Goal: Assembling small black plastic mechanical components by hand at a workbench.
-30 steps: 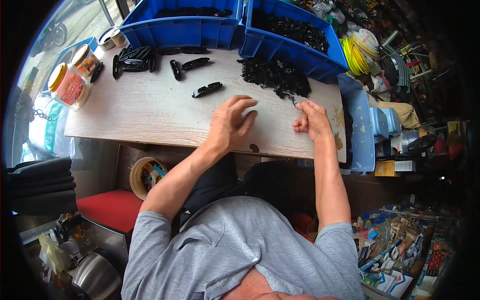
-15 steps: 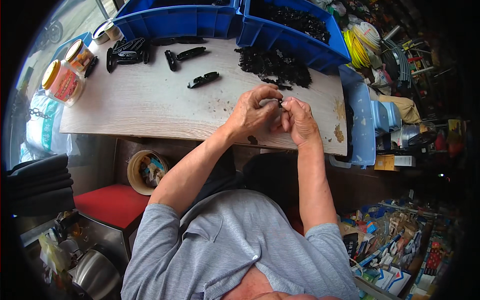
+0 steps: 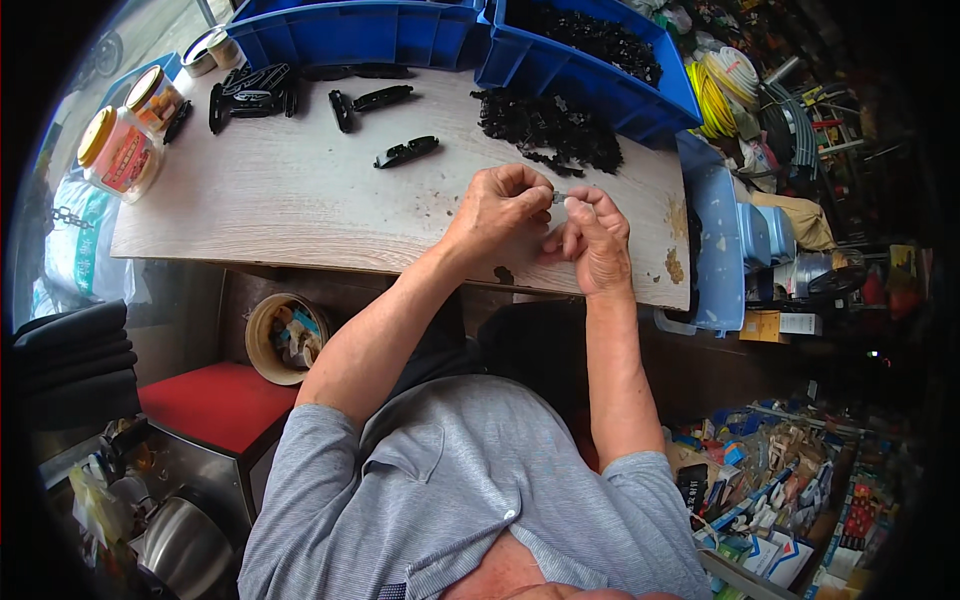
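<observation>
Both my hands are raised over the near right part of the wooden table (image 3: 270, 200), fingertips close together. My left hand (image 3: 498, 212) pinches a small greyish piece (image 3: 559, 198), too small to name. Against its other end sit the thumb and finger of my right hand (image 3: 602, 245), also in a pinch. Just beyond my hands spreads a heap of small black plastic parts (image 3: 550, 130). Left of it lies a long black plastic piece (image 3: 407, 152). Two similar black pieces, one slanted (image 3: 382, 97) and one nearly upright (image 3: 341, 111), lie farther back.
Two blue bins, left (image 3: 350, 40) and right (image 3: 580, 75), stand along the far edge, the right one full of black parts. More long black pieces (image 3: 253, 98) are piled at the far left, near two lidded jars (image 3: 122, 160). A bucket (image 3: 262, 345) stands below.
My fingertips have drawn slightly apart, and the small greyish piece now shows between them. The long black pieces and the heap lie as before.
</observation>
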The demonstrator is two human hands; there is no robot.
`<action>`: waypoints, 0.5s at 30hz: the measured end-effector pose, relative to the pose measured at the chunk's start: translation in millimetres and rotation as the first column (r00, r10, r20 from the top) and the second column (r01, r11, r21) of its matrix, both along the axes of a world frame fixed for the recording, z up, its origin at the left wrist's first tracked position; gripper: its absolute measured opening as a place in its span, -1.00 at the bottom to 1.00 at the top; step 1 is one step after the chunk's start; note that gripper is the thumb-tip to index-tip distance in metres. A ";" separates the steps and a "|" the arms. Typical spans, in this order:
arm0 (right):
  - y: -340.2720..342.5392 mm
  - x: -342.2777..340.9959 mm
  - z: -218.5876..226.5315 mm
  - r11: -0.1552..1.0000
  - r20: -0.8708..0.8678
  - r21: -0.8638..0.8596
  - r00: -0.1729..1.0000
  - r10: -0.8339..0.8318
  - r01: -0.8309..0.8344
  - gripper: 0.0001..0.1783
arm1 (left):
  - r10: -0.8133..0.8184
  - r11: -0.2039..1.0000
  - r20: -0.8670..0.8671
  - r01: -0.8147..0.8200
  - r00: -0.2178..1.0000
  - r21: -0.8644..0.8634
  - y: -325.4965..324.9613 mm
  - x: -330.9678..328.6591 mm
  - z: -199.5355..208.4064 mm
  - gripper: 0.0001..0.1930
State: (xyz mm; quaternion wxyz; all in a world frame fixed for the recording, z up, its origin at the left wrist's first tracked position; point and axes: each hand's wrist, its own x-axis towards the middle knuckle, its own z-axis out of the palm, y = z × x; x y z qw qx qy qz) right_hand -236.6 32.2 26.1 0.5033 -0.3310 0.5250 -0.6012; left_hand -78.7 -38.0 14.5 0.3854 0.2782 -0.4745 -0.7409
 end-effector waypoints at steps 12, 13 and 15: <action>0.1 2.0 -5.4 1.000 0.026 -0.022 1.000 0.006 -0.006 -0.84 | 0.958 0.214 0.213 0.020 0.191 -0.977 -37.4 97.9 -10.7 -0.66; -0.4 2.4 -5.8 1.000 0.029 -0.027 1.000 0.011 -0.010 -0.84 | 0.913 0.349 0.356 0.071 0.199 -0.935 -40.1 103.7 -12.0 -0.66; 0.2 1.8 -7.2 0.998 0.044 -0.060 0.999 -0.005 0.008 -0.84 | 0.876 0.369 0.383 0.105 0.293 -0.924 -38.8 107.9 -13.5 -0.68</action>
